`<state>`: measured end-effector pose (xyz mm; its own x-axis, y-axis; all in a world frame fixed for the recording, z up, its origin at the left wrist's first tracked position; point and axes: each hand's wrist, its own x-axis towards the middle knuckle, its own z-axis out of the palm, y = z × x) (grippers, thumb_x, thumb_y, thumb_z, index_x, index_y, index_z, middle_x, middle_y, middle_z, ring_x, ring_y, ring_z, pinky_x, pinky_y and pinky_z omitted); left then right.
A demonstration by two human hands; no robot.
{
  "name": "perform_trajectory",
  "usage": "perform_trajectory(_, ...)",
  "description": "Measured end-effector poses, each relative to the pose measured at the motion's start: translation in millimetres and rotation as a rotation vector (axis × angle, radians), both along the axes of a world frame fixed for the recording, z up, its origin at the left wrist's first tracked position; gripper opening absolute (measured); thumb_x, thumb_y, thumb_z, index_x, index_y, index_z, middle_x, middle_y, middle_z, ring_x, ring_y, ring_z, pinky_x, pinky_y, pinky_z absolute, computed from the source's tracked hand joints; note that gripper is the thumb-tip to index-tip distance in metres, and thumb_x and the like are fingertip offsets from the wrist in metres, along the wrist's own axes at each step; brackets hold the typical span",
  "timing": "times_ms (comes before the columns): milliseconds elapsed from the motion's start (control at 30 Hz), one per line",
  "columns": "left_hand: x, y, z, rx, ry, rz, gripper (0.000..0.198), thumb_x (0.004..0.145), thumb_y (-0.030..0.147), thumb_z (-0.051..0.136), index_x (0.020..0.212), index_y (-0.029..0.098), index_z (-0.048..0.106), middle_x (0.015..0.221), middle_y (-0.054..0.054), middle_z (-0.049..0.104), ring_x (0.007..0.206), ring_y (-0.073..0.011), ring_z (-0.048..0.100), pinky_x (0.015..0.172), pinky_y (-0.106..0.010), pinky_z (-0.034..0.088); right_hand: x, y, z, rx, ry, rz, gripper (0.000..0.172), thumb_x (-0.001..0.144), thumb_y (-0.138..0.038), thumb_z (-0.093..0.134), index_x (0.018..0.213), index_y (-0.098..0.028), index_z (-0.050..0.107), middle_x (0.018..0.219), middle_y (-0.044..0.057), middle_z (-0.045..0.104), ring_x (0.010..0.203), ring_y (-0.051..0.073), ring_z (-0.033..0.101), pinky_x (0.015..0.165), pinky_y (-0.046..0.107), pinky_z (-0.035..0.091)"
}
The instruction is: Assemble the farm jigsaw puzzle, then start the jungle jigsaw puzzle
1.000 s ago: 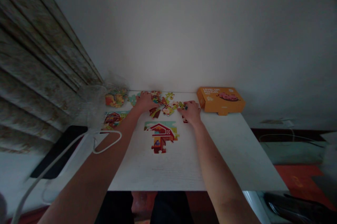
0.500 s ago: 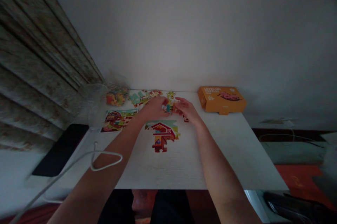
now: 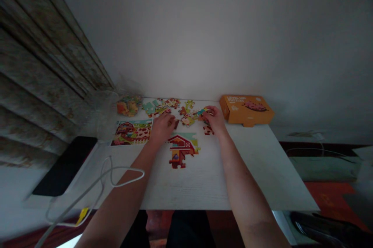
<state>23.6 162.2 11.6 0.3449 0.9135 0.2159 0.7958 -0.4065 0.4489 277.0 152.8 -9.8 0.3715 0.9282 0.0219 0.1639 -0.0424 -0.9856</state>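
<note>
My left hand (image 3: 163, 126) is closed, its fingertips on a dark red puzzle piece (image 3: 176, 124) just above the joined part of the puzzle. My right hand (image 3: 215, 119) pinches a puzzle piece with blue-green on it (image 3: 201, 112). Below that hand lies a brown-and-white patched piece (image 3: 208, 130), partly covered. Between the hands are loose pieces (image 3: 188, 119). Nearer to me, the joined puzzle section (image 3: 183, 147) shows a red barn roof and lies flat on the white table (image 3: 201, 186).
Left of my left hand lies a picture card (image 3: 131, 133) of the farm scene. Several more pieces (image 3: 160, 106) and a clear bag of pieces (image 3: 128, 107) sit behind it. An orange puzzle box (image 3: 247, 110) stands back right. A black tablet-like slab (image 3: 65, 166) and a white cable (image 3: 116, 168) are at left.
My hands have moved apart. The right one went right, carrying the blue-green piece; the left one drew back leftward and toward me, now with a dark red piece at its fingertips.
</note>
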Motion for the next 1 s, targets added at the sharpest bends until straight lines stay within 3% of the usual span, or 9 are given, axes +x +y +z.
perform_trajectory(133, -3.8, 2.6, -0.8, -0.012, 0.156, 0.233, 0.037, 0.099, 0.040, 0.052, 0.132, 0.028, 0.066, 0.144, -0.008, 0.060, 0.136, -0.0283, 0.052, 0.116, -0.045, 0.038, 6.0, -1.6, -3.4, -0.049, -0.295, -0.121, 0.041, 0.086, -0.035, 0.060, 0.123, -0.018, 0.063, 0.095, 0.006, 0.072, 0.079, 0.020, 0.072, 0.076, 0.032, 0.054)
perform_trajectory(300, -3.7, 0.8, -6.6, -0.073, 0.240, 0.192, 0.045, 0.102, 0.046, 0.046, 0.143, 0.033, 0.057, 0.159, -0.006, 0.046, 0.146, -0.0311, 0.042, 0.123, -0.058, 0.023, 6.7, -8.1, -3.4, -0.186, -0.710, -0.098, 0.034, 0.088, -0.029, 0.061, 0.117, -0.015, 0.071, 0.101, 0.012, 0.073, 0.098, 0.025, 0.068, 0.089, 0.036, 0.050)
perform_trajectory(400, -1.7, -1.4, -6.5, -0.072, 0.226, 0.171, 0.038, 0.102, 0.046, 0.044, 0.132, 0.033, 0.065, 0.153, -0.005, 0.055, 0.142, -0.0308, 0.046, 0.124, -0.060, 0.018, 4.5, -11.1, -3.1, -0.228, -0.858, -0.091, 0.033, 0.090, -0.034, 0.063, 0.113, -0.013, 0.074, 0.112, 0.017, 0.070, 0.108, 0.028, 0.064, 0.093, 0.038, 0.049)
perform_trajectory(533, 5.2, 8.5, 5.4, -0.044, 0.240, 0.189, 0.035, 0.100, 0.036, 0.045, 0.124, 0.028, 0.069, 0.136, -0.008, 0.067, 0.131, -0.0302, 0.055, 0.121, -0.053, 0.026, 0.4, -14.4, -1.6, -0.242, -0.922, -0.074, 0.039, 0.094, -0.036, 0.059, 0.124, -0.014, 0.070, 0.126, 0.020, 0.064, 0.119, 0.033, 0.058, 0.096, 0.043, 0.047)
perform_trajectory(633, 12.1, 31.5, 17.8, -0.017, 0.253, 0.205, 0.039, 0.097, 0.030, 0.046, 0.131, 0.023, 0.065, 0.142, -0.011, 0.061, 0.132, -0.0287, 0.054, 0.116, -0.045, 0.034, -1.2, -15.6, -0.7, -0.265, -0.934, -0.028, 0.043, 0.093, -0.045, 0.061, 0.126, -0.019, 0.070, 0.129, 0.019, 0.062, 0.122, 0.035, 0.055, 0.095, 0.047, 0.046)
perform_trajectory(733, 17.4, 61.2, 24.2, -0.010, 0.276, 0.180, 0.044, 0.099, 0.037, 0.046, 0.139, 0.022, 0.058, 0.149, -0.013, 0.055, 0.138, -0.0289, 0.049, 0.118, -0.045, 0.031, 0.1, -15.1, -0.7, -0.270, -0.929, -0.014, 0.044, 0.090, -0.049, 0.066, 0.124, -0.021, 0.071, 0.125, 0.017, 0.064, 0.120, 0.034, 0.057, 0.093, 0.045, 0.047)
perform_trajectory(867, 18.2, 89.4, 19.4, -0.125, 0.301, 0.120, 0.050, 0.099, 0.045, 0.046, 0.143, 0.022, 0.054, 0.149, -0.015, 0.056, 0.138, -0.0308, 0.050, 0.116, -0.048, 0.033, 3.5, -12.7, -1.9, -0.273, -0.880, -0.081, 0.037, 0.086, -0.043, 0.071, 0.115, -0.021, 0.074, 0.115, 0.015, 0.069, 0.110, 0.030, 0.063, 0.090, 0.040, 0.048)
perform_trajectory(1000, 10.4, 93.8, 10.7, -0.142, 0.354, 0.089, 0.048, 0.098, 0.037, 0.048, 0.144, 0.026, 0.055, 0.148, -0.012, 0.058, 0.138, -0.0292, 0.050, 0.115, -0.048, 0.034, 6.2, -10.7, -4.2, -0.280, -0.818, -0.173, 0.033, 0.084, -0.040, 0.073, 0.109, -0.019, 0.073, 0.111, 0.015, 0.070, 0.105, 0.029, 0.066, 0.091, 0.040, 0.048)
